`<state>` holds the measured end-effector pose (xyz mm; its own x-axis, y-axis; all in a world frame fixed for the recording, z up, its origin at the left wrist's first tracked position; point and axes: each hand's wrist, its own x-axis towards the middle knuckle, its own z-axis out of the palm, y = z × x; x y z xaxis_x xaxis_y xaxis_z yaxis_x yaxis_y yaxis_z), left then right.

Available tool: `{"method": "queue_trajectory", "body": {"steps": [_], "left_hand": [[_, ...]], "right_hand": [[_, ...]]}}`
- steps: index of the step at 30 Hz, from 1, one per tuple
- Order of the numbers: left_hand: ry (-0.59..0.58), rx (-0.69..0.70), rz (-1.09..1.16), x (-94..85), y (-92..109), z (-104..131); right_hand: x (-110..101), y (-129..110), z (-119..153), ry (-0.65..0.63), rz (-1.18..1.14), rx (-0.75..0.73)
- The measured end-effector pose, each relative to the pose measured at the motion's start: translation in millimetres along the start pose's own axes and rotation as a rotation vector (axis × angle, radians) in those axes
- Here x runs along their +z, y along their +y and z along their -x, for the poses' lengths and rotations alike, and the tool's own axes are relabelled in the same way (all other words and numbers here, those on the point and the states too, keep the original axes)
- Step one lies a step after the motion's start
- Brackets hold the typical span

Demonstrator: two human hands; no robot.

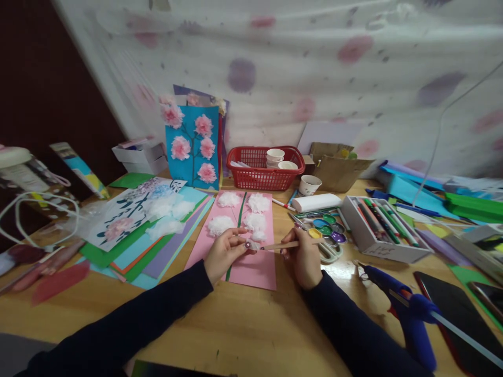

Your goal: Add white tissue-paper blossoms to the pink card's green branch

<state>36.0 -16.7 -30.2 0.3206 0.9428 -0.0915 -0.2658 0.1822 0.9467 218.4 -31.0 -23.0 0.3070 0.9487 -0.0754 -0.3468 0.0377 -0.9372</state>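
Over the lower part of a pink sheet (255, 272), my left hand (223, 254) pinches a small white tuft (254, 245) between thumb and fingertips. My right hand (304, 259) grips a slim wooden stick (283, 244) whose dark tip points left and meets the tuft or lies just beside it. Whether that stick is a brush or a pencil, I cannot tell. Several fluffy white tufts (220, 225) sit on the sheet on either side of a long green stem (240, 209). A paint palette (324, 228) and grey-handled scissors (330, 252) lie beyond my right hand.
Coloured paper sheets (157, 262) are stacked at left, bearing more white fluff (167, 228). A blue flower card (192, 157) stands behind, by a red basket (259, 178). On the right are a marker box (387, 230), a blue glue gun (404, 309) and a phone (459, 314).
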Motion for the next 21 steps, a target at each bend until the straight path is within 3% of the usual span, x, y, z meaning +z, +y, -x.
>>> {"method": "queue_trajectory", "body": {"steps": [11, 21], "left_hand": [[-0.031, -0.076, -0.106, 4.6, 6.9, 2.7], [-0.119, -0.064, -0.065, 5.0, 6.5, 4.6]], "right_hand": [[1.3, 2.2, 2.0, -0.120, -0.015, 0.031], [0.0, 3.4, 1.0, -0.108, 0.036, 0.012]]}}
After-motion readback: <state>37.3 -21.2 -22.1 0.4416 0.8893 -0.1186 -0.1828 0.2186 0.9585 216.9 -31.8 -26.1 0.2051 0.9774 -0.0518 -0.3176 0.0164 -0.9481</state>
